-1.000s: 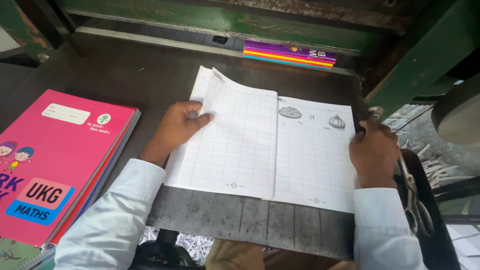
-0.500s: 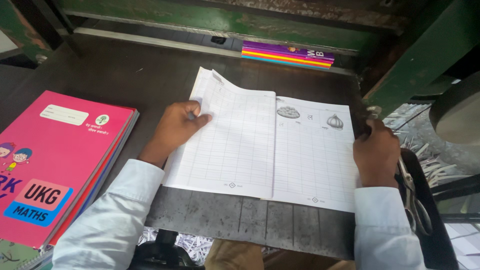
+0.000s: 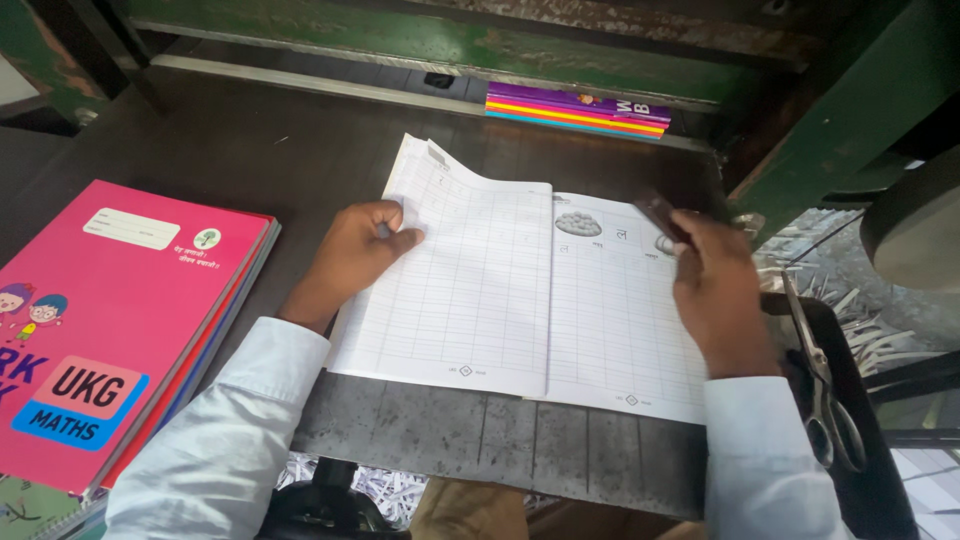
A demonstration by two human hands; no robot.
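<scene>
**Open workbook held flat under both hands on a dark metal bed**

While the dark metal work surface fills most of the head view, its far edge runs under a green machine frame with worn paint. To the left of the left hand, well apart from it, lies a stack of pink-covered workbooks, top cover facing up. Between the two hands lies an open workbook with grid-ruled pages, spread flat; small pictures sit at the top of its right page.

Left hand: resting on the left page at its outer edge, fingers curled, thumb laid onto the paper. It presses on the sheet; whether it pinches any leaves, I cannot tell. Pale sleeve to the wrist.

Right hand: lying on the right page near its outer edge, fingers extended toward the top corner. A small dark object shows at the fingertips, blurred; grasp on it not resolvable.

Beyond both hands, at the back of the bed, a striped stack of books sits under the frame. Just right of the right wrist, a pair of scissors lies on a black tray, untouched.
</scene>
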